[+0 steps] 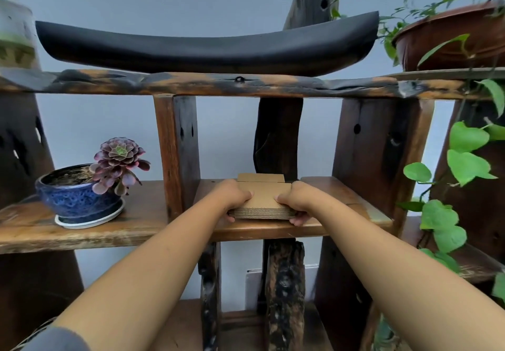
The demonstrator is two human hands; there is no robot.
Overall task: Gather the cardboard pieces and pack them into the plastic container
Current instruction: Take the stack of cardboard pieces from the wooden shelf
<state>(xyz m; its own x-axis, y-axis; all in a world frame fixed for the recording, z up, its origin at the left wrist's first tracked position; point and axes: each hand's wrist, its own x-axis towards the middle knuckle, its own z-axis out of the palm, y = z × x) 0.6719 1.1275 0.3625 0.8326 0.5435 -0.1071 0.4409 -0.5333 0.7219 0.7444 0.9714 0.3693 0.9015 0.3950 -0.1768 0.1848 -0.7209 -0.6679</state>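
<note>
Cardboard (263, 200): flat stack on the middle shelf (341, 227), squared so it lifts as one.
Left hand (235, 196): clamps the stack's left edge.
Right hand (293, 200): clamps the right edge, fingers under.
Container: not in view.
Pot (78, 200): well apart, left.

At the centre of the frame I grip a flat stack of brown corrugated cardboard pieces (261, 203) on the rough dark wooden shelf (341, 195), left hand (232, 196) and right hand (296, 199) clasping its two ends.
</note>
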